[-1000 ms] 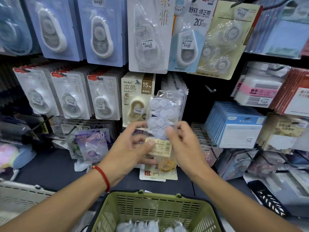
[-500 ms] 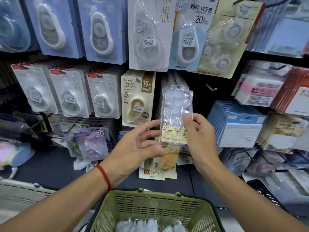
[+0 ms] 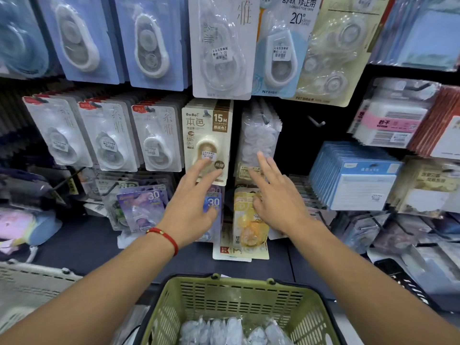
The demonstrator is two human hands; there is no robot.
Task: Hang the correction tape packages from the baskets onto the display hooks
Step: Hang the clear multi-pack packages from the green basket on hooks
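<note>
A clear correction tape package [image 3: 258, 138] hangs on a display hook [image 3: 264, 118] at the front of a row of like packs, middle of the rack. My right hand [image 3: 273, 195] is spread open just below it, fingertips at the package's lower edge. To the left, my left hand [image 3: 191, 202], also open with straight fingers, reaches toward the beige 15M pack [image 3: 207, 140]. Neither hand holds anything. More clear packages [image 3: 224, 329] lie in the green basket [image 3: 239, 292] at the bottom.
An empty hook [image 3: 316, 122] juts out right of the hung row. Carded tape packs fill the hooks above and left. Blue boxes [image 3: 356, 175] and pink-labelled packs [image 3: 390, 123] crowd the right. A grey basket [image 3: 29, 282] sits lower left.
The clear package went up from my hands onto the hook. Both hands have let go and opened, and now sit just below the hung row.
</note>
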